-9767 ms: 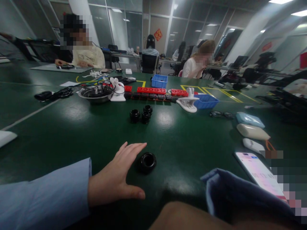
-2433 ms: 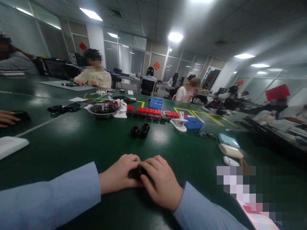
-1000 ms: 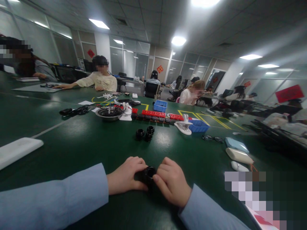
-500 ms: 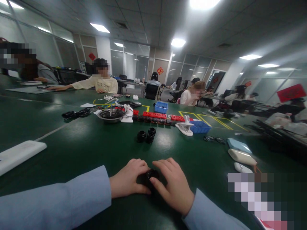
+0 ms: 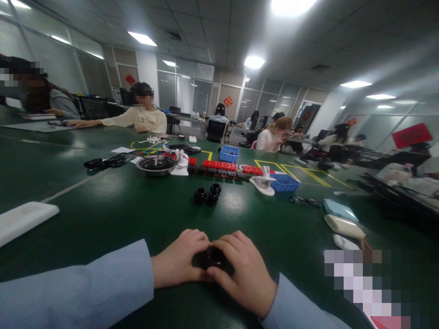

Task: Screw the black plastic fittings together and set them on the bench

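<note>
Close in front of me, a glossy black round piece (image 5: 215, 257) with a hollow top is on or just above the green table, between my hands. My left hand (image 5: 180, 258) curves round its left side, thumb low and fingers behind. From the right, my right hand (image 5: 242, 269) grips it with the thumb in front and the fingers over the far side. Both hands hide much of it. Farther forward stand three similar black pieces, a left one (image 5: 200, 195), a back one (image 5: 216, 188) and a front one (image 5: 212, 198), grouped together.
Beyond them is a row of red and black blocks (image 5: 219, 165), with blue bins (image 5: 229, 154), a white clip stand (image 5: 263, 183) and a metal bowl (image 5: 156, 171). Glasses (image 5: 305, 201) and cases (image 5: 345, 226) lie right. A white box (image 5: 27, 219) lies left. People sit around.
My right hand has closed in on the black piece, its fingers and thumb now nearer the left hand. The camera view has shifted slightly.
</note>
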A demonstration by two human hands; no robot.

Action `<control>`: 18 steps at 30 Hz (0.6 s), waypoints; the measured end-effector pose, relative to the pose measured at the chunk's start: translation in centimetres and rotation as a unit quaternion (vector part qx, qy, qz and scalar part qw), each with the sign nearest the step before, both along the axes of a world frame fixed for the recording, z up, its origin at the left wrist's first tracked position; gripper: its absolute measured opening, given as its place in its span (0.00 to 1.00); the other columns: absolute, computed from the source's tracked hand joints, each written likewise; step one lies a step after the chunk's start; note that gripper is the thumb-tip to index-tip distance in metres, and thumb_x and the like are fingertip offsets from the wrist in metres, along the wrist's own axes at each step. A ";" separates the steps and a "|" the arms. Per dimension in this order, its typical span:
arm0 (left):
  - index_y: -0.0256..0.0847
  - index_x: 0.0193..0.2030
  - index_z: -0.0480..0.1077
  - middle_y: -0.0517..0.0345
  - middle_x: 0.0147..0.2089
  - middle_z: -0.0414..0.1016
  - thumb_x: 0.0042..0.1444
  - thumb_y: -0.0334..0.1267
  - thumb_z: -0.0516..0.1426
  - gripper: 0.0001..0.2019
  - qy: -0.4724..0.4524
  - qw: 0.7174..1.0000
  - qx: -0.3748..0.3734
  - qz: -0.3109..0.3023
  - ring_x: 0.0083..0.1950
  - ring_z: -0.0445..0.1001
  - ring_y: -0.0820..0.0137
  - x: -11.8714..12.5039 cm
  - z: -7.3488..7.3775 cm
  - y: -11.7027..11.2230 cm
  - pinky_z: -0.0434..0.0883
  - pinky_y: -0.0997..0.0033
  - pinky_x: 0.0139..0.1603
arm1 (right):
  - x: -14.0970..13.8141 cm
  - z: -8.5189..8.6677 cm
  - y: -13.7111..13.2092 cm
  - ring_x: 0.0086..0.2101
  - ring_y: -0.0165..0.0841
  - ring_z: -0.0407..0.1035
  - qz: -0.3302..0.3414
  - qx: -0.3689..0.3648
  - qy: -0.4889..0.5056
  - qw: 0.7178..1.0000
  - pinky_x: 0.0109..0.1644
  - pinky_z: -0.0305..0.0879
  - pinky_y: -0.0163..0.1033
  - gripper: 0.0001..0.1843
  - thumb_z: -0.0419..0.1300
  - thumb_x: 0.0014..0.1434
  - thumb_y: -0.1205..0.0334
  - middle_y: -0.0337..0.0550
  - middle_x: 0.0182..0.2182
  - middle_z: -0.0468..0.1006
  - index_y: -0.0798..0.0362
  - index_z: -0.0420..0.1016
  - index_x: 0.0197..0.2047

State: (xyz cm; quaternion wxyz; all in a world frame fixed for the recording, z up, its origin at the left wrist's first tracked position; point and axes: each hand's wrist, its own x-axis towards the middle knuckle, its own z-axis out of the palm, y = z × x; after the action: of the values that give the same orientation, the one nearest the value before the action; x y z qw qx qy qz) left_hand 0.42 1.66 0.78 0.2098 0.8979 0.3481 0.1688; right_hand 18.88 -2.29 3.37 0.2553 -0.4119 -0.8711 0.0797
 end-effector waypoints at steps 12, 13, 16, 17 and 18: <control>0.39 0.34 0.68 0.58 0.37 0.67 0.46 0.45 0.62 0.14 0.019 1.000 -0.013 0.003 0.39 0.63 0.65 0.3 0.7 -0.1 0.60 0.66 0.41 | -0.3 -0.1 -0.4 0.39 0.38 0.61 0.027 -0.020 0.026 0.999 0.43 0.61 0.45 0.17 0.54 0.53 0.67 0.47 0.40 0.71 0.55 0.67 0.47; 0.39 0.34 0.68 0.58 0.37 0.67 0.45 0.45 0.63 0.14 0.017 1.000 -0.014 0.003 0.39 0.63 0.65 0.2 0.7 -0.1 0.60 0.66 0.41 | -0.3 -0.1 -0.4 0.39 0.38 0.60 0.035 -0.021 0.029 0.999 0.44 0.60 0.45 0.18 0.53 0.52 0.68 0.47 0.41 0.71 0.56 0.67 0.48; 0.39 0.35 0.68 0.59 0.37 0.66 0.44 0.44 0.63 0.15 0.013 1.000 -0.020 0.007 0.39 0.63 0.66 0.2 0.7 -0.1 0.60 0.66 0.41 | -0.4 0.1 -0.5 0.39 0.39 0.60 0.051 -0.020 0.026 0.998 0.44 0.59 0.47 0.20 0.51 0.50 0.68 0.47 0.44 0.71 0.57 0.67 0.48; 0.39 0.35 0.68 0.60 0.37 0.66 0.44 0.45 0.63 0.15 0.011 1.000 -0.021 0.006 0.39 0.63 0.66 0.1 0.6 -0.1 0.59 0.66 0.41 | -0.5 0.2 -0.5 0.39 0.40 0.59 0.055 -0.019 0.020 0.998 0.43 0.58 0.47 0.21 0.51 0.49 0.68 0.47 0.44 0.71 0.56 0.67 0.48; 0.40 0.35 0.68 0.60 0.37 0.66 0.44 0.45 0.63 0.15 0.008 1.000 -0.022 0.004 0.39 0.63 0.66 0.1 0.6 -0.1 0.59 0.66 0.41 | -0.6 0.3 -0.6 0.39 0.40 0.59 0.061 -0.019 0.014 0.998 0.42 0.58 0.48 0.21 0.51 0.49 0.68 0.46 0.45 0.71 0.56 0.67 0.48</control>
State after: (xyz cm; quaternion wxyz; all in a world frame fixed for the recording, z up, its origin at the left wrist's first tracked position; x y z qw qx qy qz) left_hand 0.52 1.57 1.37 0.2258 0.8932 0.3567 0.1547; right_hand 18.30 -2.89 3.67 0.2543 -0.3618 -0.8891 0.1178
